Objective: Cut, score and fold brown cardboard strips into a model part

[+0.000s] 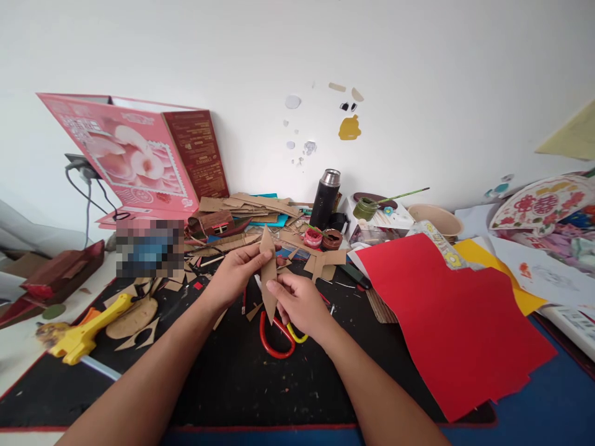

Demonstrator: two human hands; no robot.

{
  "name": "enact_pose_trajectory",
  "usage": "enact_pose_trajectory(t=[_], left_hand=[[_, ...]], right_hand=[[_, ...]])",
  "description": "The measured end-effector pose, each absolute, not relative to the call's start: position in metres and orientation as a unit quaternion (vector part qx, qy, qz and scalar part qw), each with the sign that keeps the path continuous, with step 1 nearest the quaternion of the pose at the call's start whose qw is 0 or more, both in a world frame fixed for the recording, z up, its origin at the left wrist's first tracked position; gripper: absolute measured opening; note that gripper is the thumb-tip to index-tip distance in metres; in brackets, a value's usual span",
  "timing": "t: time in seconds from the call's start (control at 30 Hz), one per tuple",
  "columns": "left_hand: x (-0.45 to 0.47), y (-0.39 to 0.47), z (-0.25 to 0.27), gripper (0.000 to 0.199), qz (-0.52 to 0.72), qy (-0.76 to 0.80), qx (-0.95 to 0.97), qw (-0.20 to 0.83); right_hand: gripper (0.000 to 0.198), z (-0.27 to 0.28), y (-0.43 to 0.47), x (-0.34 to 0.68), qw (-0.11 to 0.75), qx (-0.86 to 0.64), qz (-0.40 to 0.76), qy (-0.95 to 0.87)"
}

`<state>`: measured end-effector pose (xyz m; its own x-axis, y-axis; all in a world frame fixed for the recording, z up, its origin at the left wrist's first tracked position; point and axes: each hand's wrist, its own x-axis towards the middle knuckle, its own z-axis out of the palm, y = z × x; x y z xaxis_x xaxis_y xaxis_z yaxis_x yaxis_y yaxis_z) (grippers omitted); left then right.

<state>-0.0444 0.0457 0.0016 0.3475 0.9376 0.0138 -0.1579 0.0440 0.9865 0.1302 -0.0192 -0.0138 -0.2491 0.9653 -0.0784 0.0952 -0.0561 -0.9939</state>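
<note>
A narrow piece of cardboard point(268, 282), pointed at both ends, is held upright between my two hands above the black mat point(223, 384). My left hand point(244, 266) pinches its upper part between thumb and fingers. Lower down, my right hand point(297, 300) grips its right edge, thumb in front. Beneath the hands lie scissors with a red handle loop point(277, 355) and a yellow one; their blades are hidden. Cardboard scraps point(320, 263) are scattered behind the hands.
At left are a yellow glue gun point(88, 331) and a pink box point(134, 158). Stacked cardboard strips point(246, 204), a black thermos point(325, 201), an open red paint jar point(313, 237) and a green jar with a brush point(365, 209) stand behind. Red paper point(460, 322) covers the right side.
</note>
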Motion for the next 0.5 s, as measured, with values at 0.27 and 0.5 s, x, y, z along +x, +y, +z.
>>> enact_pose_trajectory(t=[0.27,0.5], left_hand=[[-0.077,0.078,-0.013,0.022,0.462,0.525,0.693,0.176],[-0.085,0.084,-0.041,0.028,0.325,0.509,0.795,-0.055]], right_hand=[[0.054,-0.016,-0.013,0.134,0.454,-0.486,0.546,-0.511],[0.054,-0.017,-0.013,0.133,0.457,-0.483,0.541,-0.515]])
